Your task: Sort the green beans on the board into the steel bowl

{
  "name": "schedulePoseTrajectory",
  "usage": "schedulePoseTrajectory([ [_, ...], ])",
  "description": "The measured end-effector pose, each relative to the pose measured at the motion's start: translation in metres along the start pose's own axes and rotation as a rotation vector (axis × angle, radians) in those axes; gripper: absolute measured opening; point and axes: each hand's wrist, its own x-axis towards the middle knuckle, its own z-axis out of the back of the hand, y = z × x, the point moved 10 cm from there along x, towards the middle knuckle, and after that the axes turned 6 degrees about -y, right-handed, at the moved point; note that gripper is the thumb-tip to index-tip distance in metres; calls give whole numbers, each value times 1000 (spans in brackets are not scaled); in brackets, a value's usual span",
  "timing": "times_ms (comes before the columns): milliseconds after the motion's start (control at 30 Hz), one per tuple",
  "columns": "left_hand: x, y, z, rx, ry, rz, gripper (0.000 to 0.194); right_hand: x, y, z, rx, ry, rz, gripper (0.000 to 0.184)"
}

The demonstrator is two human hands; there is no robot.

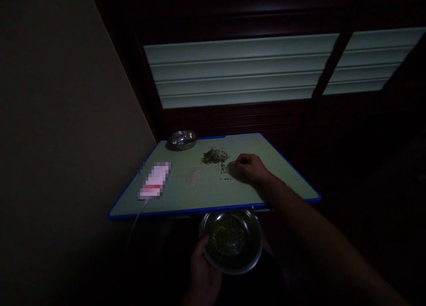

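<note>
The left hand [206, 270] grasps the round, shiny steel bowl [252, 232] at its lower left, thumb over the rim, just below the table's near edge. The right hand [252, 167] has its fingers closed on a small, greyish, see-through piece with a rounded edge [230, 167], perhaps a scoop or thin spoon; the dimness hides which.

The bowl looks thin-walled, so probably light and stiff, unlikely to break, though its polished metal may slip. A thumb over the rim with fingers supporting below seems the sound hold. The tiny yellow-green pieces [227, 236] inside would likely roll or spill if it tipped. The see-through piece looks light and perhaps bendy, best pinched at the end away from its rounded edge.

That edge lies beside a loose heap of small dark grains [214, 156], with a few strays nearer, on the pale green table with blue edging [179, 195]. Farther left are a faint whitish patch [193, 177], a pixelated pink rectangle [155, 180] with a pale cable [133, 224] and, at the far edge, a shallow steel dish [181, 146]
</note>
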Motion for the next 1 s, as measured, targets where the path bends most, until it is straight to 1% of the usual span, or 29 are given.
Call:
schedulePoseTrajectory([
  [200,3,2,4,22,-4,11,28,0,2,-3,19,25,14,15],
  [300,5,2,5,20,0,-2,31,0,1,-5,18,44,24,15],
  [500,4,1,4,15,4,-6,38,0,-1,-5,33,42,35,16],
  [700,2,1,6,15,-14,-3,33,0,-1,-7,55,63,28,18],
  [833,2,2,4,8,3,5,33,-1,1,-6,52,61,37,20],
  [1000,1,2,5,12,-24,7,34,0,1,-7,27,51,47,21],
])
